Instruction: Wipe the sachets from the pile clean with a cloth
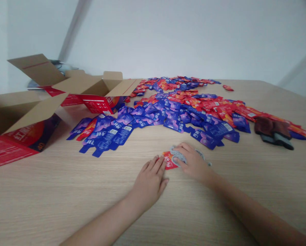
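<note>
The left hand (149,182) lies flat against the red packet (169,163) on the surface (101,194). The right hand (193,162) grips a gray cloth (177,157) over it. This looks like wiping; the next rub needs a still packet.

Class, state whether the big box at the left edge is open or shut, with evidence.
Open: the box has its flaps spread, showing its shadowed interior.

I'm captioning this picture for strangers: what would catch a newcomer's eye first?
Probably the sprawl of blue and red packets across the middle and back of the table. At the left stand open red-printed cardboard boxes. In front, the right hand holds a gray cloth on a red packet that the left hand touches.
</note>
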`<state>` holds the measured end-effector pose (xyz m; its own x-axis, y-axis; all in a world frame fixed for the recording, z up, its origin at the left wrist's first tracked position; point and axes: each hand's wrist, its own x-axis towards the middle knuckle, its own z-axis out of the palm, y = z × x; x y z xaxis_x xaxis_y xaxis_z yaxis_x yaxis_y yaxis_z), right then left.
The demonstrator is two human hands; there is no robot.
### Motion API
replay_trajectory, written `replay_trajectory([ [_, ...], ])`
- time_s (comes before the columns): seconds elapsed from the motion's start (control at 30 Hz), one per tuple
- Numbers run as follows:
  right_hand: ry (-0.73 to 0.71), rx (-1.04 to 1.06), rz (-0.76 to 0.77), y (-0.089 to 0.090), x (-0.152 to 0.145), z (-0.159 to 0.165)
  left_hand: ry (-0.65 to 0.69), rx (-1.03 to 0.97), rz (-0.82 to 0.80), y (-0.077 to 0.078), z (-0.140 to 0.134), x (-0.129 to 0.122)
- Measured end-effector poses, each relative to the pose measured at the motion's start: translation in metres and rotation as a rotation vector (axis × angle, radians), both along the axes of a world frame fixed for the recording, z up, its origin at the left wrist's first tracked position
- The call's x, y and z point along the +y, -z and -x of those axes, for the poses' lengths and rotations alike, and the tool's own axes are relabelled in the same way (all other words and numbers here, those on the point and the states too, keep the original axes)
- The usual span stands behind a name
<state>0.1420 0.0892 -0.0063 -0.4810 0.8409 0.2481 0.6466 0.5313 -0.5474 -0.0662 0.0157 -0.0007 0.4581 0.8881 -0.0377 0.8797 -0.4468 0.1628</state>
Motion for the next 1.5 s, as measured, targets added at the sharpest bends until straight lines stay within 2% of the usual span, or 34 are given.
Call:
replay_trajectory([
  [0.1,0.111,0.101,-0.059,-0.006,0.002,-0.001,0.003,0.0,0.009,0.0,-0.001,-0.001],
  [0.17,0.112,0.126,-0.101,-0.009,-0.002,0.01,0.005,0.01,0.019,0.0,-0.001,-0.001],
  [0.3,-0.029,-0.154,-0.162,-0.004,-0.014,0.039,-0.012,0.004,-0.028,0.005,-0.003,-0.004],
  [0.37,-0.025,-0.302,-0.198,0.002,-0.019,0.041,-0.009,0.003,-0.059,0.008,-0.004,-0.005],
  [0.53,0.096,-0.327,-0.153,0.011,-0.016,-0.004,0.006,-0.014,-0.054,0.01,-0.003,-0.006],
  [0.67,0.108,-0.272,-0.088,-0.003,-0.002,-0.025,0.009,-0.053,-0.041,0.009,0.0,-0.004],
  [0.77,0.093,-0.146,-0.142,-0.017,0.005,-0.006,0.009,-0.045,-0.007,0.005,0.0,-0.004],
  [0.83,0.031,-0.132,-0.178,-0.018,0.004,0.016,0.011,-0.024,0.019,0.002,-0.001,-0.004],
  [0.9,-0.021,-0.239,-0.198,-0.013,0.0,0.035,0.007,0.0,0.039,-0.001,-0.002,-0.004],
  [1.0,0.002,-0.416,-0.23,-0.003,-0.004,0.045,0.005,0.005,0.024,0.0,-0.003,-0.003],
  [1.17,0.045,-0.442,-0.192,0.006,0.002,0.016,0.003,-0.032,-0.018,0.003,-0.002,-0.003],
  [1.33,0.055,-0.352,-0.132,0.012,0.013,-0.02,-0.023,-0.068,0.027,-0.003,-0.003,-0.003],
  [1.43,0.029,-0.289,-0.109,0.007,0.023,-0.031,-0.021,-0.036,0.079,-0.006,-0.002,-0.001],
  [1.5,0.036,-0.271,-0.116,-0.001,0.025,-0.027,-0.011,-0.015,0.091,-0.004,-0.001,0.0],
])
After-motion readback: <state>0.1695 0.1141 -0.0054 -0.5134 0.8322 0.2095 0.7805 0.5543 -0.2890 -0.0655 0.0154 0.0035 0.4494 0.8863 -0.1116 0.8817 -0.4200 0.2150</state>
